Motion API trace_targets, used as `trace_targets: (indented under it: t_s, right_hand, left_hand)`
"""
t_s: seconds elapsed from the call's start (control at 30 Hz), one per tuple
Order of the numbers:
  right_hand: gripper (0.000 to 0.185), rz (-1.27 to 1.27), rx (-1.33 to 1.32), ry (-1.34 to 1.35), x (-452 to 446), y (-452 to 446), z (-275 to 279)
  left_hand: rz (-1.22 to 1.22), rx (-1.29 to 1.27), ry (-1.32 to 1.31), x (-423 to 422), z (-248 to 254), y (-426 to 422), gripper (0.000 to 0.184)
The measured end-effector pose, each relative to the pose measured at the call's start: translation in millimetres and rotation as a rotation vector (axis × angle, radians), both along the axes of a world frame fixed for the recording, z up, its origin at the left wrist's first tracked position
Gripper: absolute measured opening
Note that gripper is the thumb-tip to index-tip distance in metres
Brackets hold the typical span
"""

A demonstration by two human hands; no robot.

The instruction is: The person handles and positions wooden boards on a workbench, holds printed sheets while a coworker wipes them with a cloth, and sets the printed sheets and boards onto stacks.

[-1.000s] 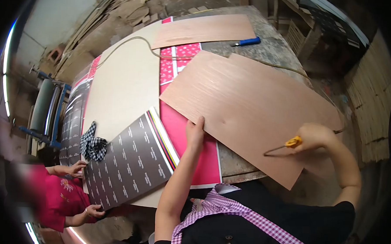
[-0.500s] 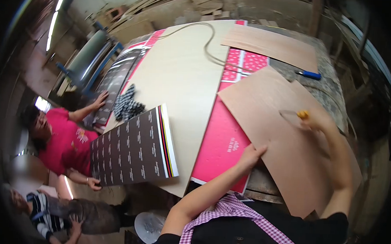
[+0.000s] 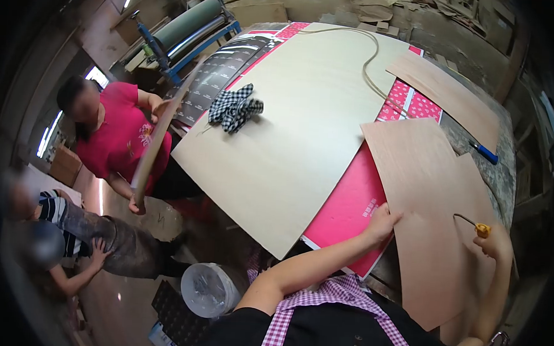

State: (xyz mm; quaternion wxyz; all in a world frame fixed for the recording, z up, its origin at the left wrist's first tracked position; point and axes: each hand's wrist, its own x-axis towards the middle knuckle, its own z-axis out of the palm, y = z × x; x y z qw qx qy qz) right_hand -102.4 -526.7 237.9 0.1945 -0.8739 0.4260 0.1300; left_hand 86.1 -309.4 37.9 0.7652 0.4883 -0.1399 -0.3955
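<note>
My left hand (image 3: 383,224) grips the left edge of a thin plywood sheet (image 3: 419,241), thumb on top and fingers mostly hidden at the edge. Over at the right, my right hand (image 3: 497,246) is closed around the yellow handle of a tool (image 3: 483,230) with a thin, bent metal shaft. The shaft points left over the wood; whether it touches is unclear. Another plywood sheet (image 3: 477,191) lies partly under the first one. Pink printed board (image 3: 350,201) shows beneath and to the left of the plywood.
A large pale board (image 3: 279,130) carries a checkered cloth (image 3: 235,107) and a cord (image 3: 373,60). A blue-handled tool (image 3: 485,153) lies at the right beside a plywood strip (image 3: 447,97). At left, a co-worker holds a panel (image 3: 161,134); another person stands near a bucket (image 3: 205,290).
My view has swung left. The co-worker has pulled the dark printed panel back off the pale board and turned it edge-on. My right hand has moved slightly nearer me with the tool.
</note>
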Motion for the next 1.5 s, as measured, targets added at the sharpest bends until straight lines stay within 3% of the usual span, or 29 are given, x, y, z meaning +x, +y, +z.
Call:
trace_targets:
  t_s: [0.1,0.17,0.2,0.23,0.3,0.37,0.4,0.47,0.53,0.63,0.7,0.73,0.77,0.8,0.83,0.9,0.93,0.97,1.07,1.13,1.2,1.27,1.3,1.43,1.5]
  right_hand:
    - [0.011,-0.058,0.245,-0.295,-20,-8,-1]
    - [0.011,-0.030,0.189,-0.246,-22,0,12]
    - [0.011,-0.001,0.134,-0.201,-19,6,16]
    - [0.012,-0.008,0.226,-0.210,-14,17,16]
    - [0.018,0.082,0.348,-0.115,-1,38,16]
    - [0.024,0.265,0.318,-0.022,19,71,27]
    - [0.026,0.521,0.132,-0.069,25,76,21]
    - [0.025,0.569,0.014,-0.144,40,92,8]
    - [0.020,0.665,-0.137,-0.298,58,104,4]
    - [0.022,0.330,0.292,-0.230,79,100,11]
    - [0.022,0.371,0.219,-0.666,87,82,-21]
    - [0.021,0.440,0.010,-0.535,95,92,-11]
    - [0.024,0.547,-0.001,-0.409,97,79,-32]
    - [0.028,0.612,0.113,-0.158,96,65,-41]
    - [0.029,0.449,0.229,-0.031,102,94,-19]
    - [0.027,0.473,0.335,-0.390,103,72,-44]
    - [0.023,0.510,0.130,-0.574,106,40,-80]
    - [0.023,0.531,0.132,-0.559,110,52,-73]
    - [0.027,0.390,0.243,-0.124,110,95,-24]
    - [0.029,0.490,0.297,-0.435,113,56,-45]
    - [0.029,0.480,0.138,-0.423,117,41,-49]
    - [0.025,0.683,-0.240,-0.624,123,-8,-70]
    - [0.030,0.629,-0.336,-0.497,128,-48,-81]
    - [0.037,0.569,-0.524,-0.487,146,-60,-70]
    - [0.047,0.461,-0.525,-0.055,160,-58,-75]
  left_hand:
    - [0.097,-0.061,-0.052,28,49,26,0.022]
    - [0.181,-0.091,-0.040,42,67,40,0.018]
    - [0.134,0.024,-0.043,49,74,51,0.018]
    - [0.089,0.139,-0.046,53,79,58,0.017]
    - [0.151,0.130,-0.055,51,78,60,0.018]
    - [0.234,0.114,-0.049,52,76,60,0.019]
    - [0.251,0.110,-0.053,54,75,60,0.019]
    - [0.346,-0.129,-0.089,59,75,68,0.020]
    - [0.406,-0.107,-0.112,71,72,81,0.021]
    - [0.528,-0.016,-0.146,94,46,104,0.025]
    - [0.704,0.030,-0.091,101,41,122,0.027]
    - [0.756,0.035,-0.081,102,39,130,0.027]
    - [0.828,0.142,-0.134,103,38,137,0.031]
    - [0.895,0.249,-0.183,103,37,142,0.035]
    - [0.958,0.261,-0.183,103,33,145,0.038]
    - [1.024,0.240,-0.139,101,26,156,0.038]
    - [1.044,0.217,-0.115,100,24,161,0.038]
    - [1.073,0.242,-0.135,99,22,164,0.039]
    - [1.074,0.247,-0.155,102,17,181,0.040]
    - [1.102,0.208,-0.092,103,15,192,0.040]
    - [1.124,0.172,-0.037,106,16,203,0.041]
    - [1.142,0.164,-0.023,106,21,209,0.041]
    - [1.149,0.161,-0.010,107,26,215,0.041]
    - [1.173,-0.018,-0.015,129,46,246,0.041]
    - [1.231,-0.057,-0.048,141,43,257,0.042]
